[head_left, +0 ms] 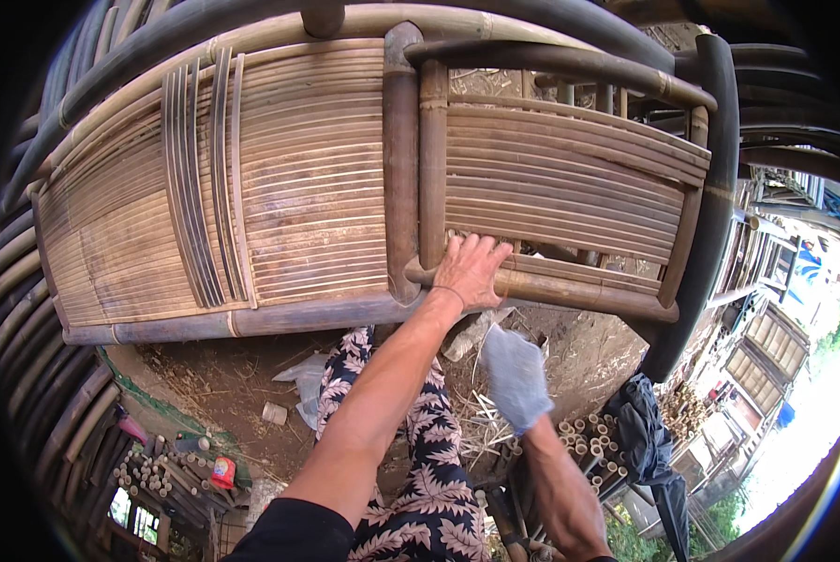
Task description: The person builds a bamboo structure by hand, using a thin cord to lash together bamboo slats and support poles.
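My bare left hand (pixel 471 272) is bent over the front bamboo rail (pixel 579 291) of a slatted bamboo seat, beside the upright post (pixel 402 159). Its fingertips reach to the left ends of the slats (pixel 560 187), by a gap in the slatting. What lies under the palm is hidden. In front of the rail, apart from it, is my right hand (pixel 516 379) in a grey-white glove. Motion smears its fingers, and nothing can be made out in them.
Several loose dark strips (pixel 195 187) lie across the larger slatted panel (pixel 317 197) at left. Bundled bamboo pieces (pixel 593 445) and a dark cloth (pixel 643 431) sit at lower right. Shavings (pixel 484 421) litter the ground. Bamboo poles (pixel 41 347) line the left.
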A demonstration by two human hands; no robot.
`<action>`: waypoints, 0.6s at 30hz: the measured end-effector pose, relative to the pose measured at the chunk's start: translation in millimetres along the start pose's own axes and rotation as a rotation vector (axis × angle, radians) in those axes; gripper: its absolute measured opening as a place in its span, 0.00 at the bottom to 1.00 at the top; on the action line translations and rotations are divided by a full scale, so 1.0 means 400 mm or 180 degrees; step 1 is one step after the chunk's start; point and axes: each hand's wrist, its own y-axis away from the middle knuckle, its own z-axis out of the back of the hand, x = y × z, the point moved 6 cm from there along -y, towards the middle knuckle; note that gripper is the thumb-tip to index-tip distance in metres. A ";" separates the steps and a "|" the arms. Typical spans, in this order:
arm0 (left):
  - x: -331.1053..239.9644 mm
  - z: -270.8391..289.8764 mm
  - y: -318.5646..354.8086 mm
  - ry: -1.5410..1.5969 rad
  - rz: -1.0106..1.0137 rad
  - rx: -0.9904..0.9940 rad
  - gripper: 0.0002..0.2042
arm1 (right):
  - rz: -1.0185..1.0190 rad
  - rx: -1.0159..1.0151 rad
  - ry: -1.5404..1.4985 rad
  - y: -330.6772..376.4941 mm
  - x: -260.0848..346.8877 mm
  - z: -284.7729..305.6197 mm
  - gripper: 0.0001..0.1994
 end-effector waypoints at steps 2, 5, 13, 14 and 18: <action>0.020 -0.003 0.029 -0.0118 0.0162 0.0132 0.42 | -0.0661 0.1263 -0.0130 0.109 -0.182 0.015 0.05; -0.007 -0.009 -0.002 -0.0258 0.0097 0.0122 0.42 | 0.0172 0.0751 -0.0170 0.090 -0.129 0.040 0.04; -0.147 0.069 0.024 -0.0181 0.0506 0.0008 0.25 | -0.4495 0.0785 -0.3636 0.582 -0.287 -0.275 0.22; -0.195 0.094 0.005 0.0144 0.0130 -0.0206 0.25 | -0.4577 0.1040 -0.2899 0.660 -0.337 -0.320 0.25; -0.314 0.102 -0.036 0.0688 -0.0782 -0.0613 0.25 | -0.3167 -0.0994 -0.1775 0.433 -0.468 -0.251 0.42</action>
